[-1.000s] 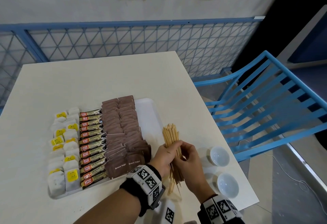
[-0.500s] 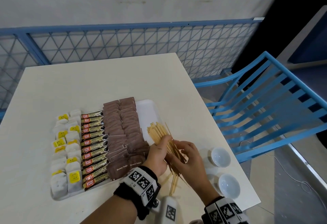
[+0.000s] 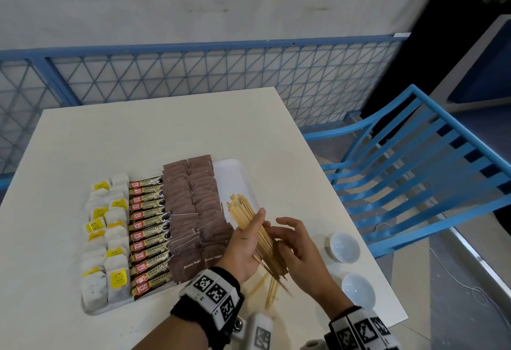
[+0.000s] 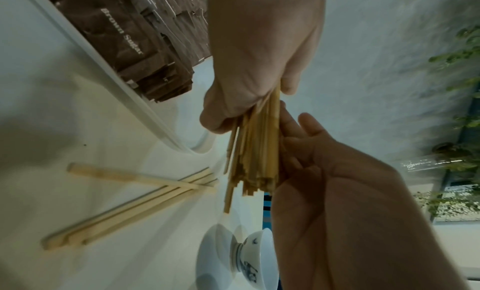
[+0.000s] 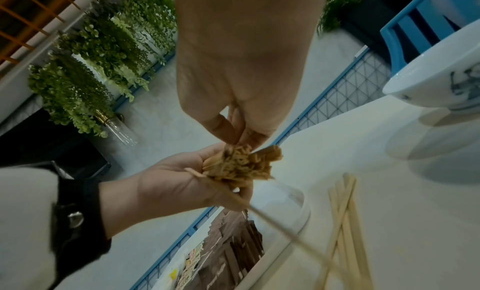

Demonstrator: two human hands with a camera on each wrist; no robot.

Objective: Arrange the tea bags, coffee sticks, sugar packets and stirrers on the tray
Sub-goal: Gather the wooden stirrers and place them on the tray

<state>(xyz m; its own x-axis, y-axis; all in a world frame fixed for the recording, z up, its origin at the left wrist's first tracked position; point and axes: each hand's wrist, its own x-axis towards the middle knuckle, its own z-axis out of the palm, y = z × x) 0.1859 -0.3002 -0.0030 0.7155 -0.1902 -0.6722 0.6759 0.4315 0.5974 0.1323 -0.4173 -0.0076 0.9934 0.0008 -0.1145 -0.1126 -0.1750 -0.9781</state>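
Stirrers (image 3: 250, 225) bunched in left hand (image 3: 243, 250), fingers and thumb curled round the bundle's middle, far ends fanned over the bare right strip of tray (image 3: 235, 181), near ends hanging past the tray's near corner above bench (image 3: 166, 128). Right hand (image 3: 300, 250) just beside, palm toward the bundle, fingers loosely spread and straight, fingertips (image 4: 291, 121) touching the sticks' side; no curl round them visible. Few loose stirrers (image 3: 269, 291) flat on the bench below both hands, crossing one another, outside the tray. On the tray, left to right: tea bags (image 3: 106, 239) in two columns, coffee sticks (image 3: 149, 236) in one stacked column, sugar packets (image 3: 193, 211) in two overlapping brown columns, nearest ones marked "Brown Sugar". Stirrer bundle over the strip right of the sugar, not lying on it. Two small white bowls (image 3: 345, 247) upright on the bench right of the hands, near its right edge, apart from each other and from the tray. Blue slatted chair (image 3: 414, 170) beside the bench on the right; blue mesh railing (image 3: 193, 73) behind.
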